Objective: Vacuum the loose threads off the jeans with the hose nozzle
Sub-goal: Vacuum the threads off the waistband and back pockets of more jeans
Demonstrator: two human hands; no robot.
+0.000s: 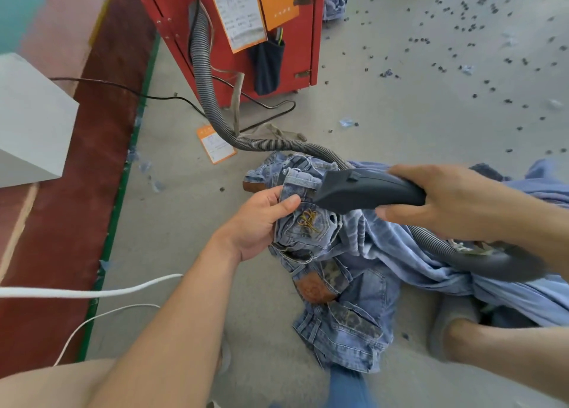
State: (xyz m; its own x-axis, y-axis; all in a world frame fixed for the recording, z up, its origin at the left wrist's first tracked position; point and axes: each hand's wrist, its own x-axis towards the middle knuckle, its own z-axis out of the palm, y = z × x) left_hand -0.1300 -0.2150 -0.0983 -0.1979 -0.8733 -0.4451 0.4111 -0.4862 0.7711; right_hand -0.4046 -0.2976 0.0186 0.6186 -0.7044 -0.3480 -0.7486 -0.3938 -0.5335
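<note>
Lying on floor: jeans (348, 287) | hose (203, 68) crossing | red cabinet (295, 38) behind

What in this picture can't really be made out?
Head view only:
- Nozzle mouth: pressed toward the jeans, so suction contact is hidden.
- Orange labels on the red cabinet: print too small.
- Hose under the right hand: blurred.
- Dark specks on the floor: too small to identify.
</note>
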